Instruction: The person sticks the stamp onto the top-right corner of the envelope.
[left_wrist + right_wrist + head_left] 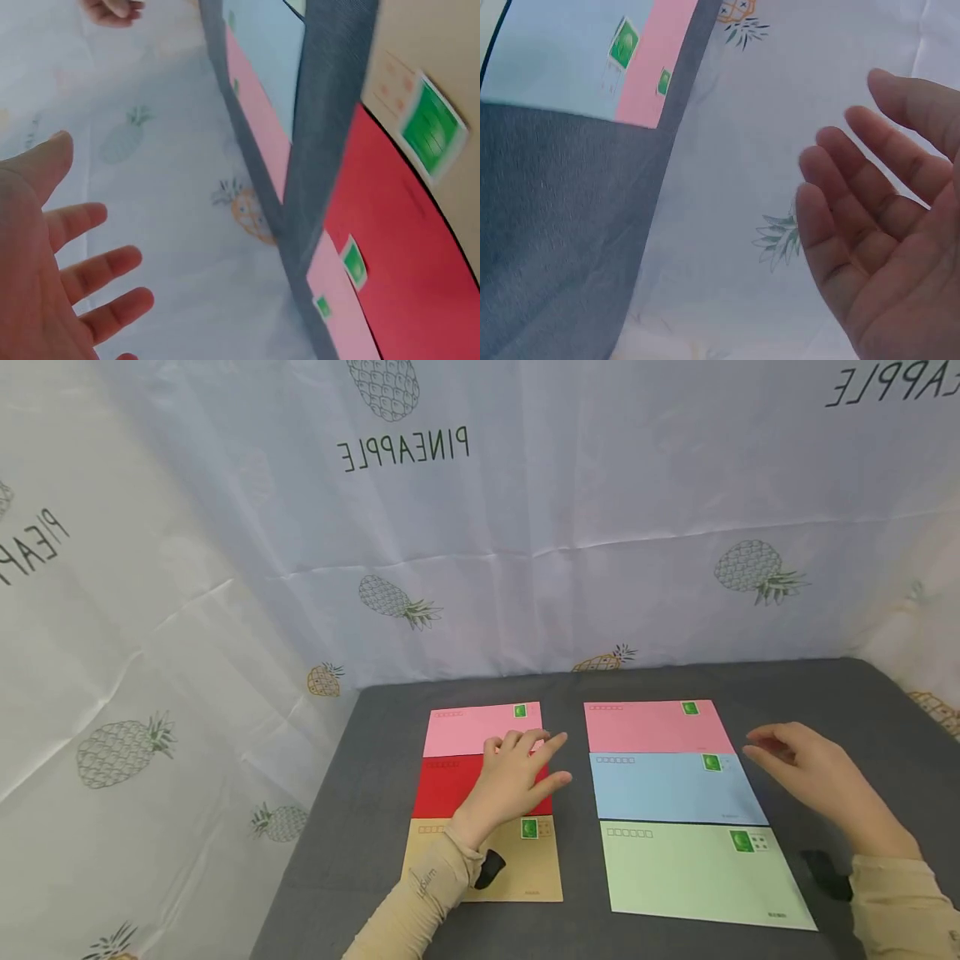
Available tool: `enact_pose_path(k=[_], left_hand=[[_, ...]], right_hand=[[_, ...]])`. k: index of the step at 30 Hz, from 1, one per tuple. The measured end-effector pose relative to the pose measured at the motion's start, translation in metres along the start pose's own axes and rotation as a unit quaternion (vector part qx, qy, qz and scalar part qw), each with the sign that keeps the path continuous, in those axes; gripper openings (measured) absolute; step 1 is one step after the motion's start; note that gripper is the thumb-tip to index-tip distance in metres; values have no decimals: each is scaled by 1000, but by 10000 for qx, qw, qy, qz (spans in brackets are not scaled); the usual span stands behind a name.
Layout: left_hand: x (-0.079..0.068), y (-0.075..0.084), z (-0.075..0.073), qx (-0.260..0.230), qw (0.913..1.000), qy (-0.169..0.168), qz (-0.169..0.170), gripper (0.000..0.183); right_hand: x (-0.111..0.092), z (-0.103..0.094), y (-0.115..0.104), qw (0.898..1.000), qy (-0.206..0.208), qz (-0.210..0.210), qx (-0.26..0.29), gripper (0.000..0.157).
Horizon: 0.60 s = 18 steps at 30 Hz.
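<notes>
My left hand point(512, 783) hovers over the red envelope point(442, 789) in the left column, fingers spread and holding nothing. Behind the red one lies a pink envelope point(468, 733); in front is a tan envelope point(517, 877), partly covered by my left forearm. The right column has another pink envelope point(645, 727) at the back, a light blue envelope point(667, 789) in the middle and a pale green envelope point(690, 872) in front. To the right of that column, my right hand point(817, 772) is raised with loosely bent fingers; its palm point(907, 300) is bare in the right wrist view.
The envelopes lie flat on a dark grey table point(573, 827), with a strip of it between the columns. A white curtain point(525, 593) printed with pineapples hangs behind and beside the table. Black straps, such as the left one point(491, 869), show at both wrists.
</notes>
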State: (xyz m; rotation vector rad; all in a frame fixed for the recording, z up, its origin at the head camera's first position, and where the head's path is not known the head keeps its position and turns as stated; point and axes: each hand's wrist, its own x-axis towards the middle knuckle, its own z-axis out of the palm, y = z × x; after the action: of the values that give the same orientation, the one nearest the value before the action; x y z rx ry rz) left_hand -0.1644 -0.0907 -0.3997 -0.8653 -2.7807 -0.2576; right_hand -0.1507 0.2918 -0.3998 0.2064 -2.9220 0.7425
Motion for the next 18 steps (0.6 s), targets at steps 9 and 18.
enact_pose_path(k=[9,18], left_hand=[[-16,-42,-9,81,9985,-186,-500,58],[-32,-79,-20,454,9948,218,-882,62]], right_hand=[[9,-15,15,9988,359,-128,-316,52],[11,-23,31,9942,840,-568,-343,57]])
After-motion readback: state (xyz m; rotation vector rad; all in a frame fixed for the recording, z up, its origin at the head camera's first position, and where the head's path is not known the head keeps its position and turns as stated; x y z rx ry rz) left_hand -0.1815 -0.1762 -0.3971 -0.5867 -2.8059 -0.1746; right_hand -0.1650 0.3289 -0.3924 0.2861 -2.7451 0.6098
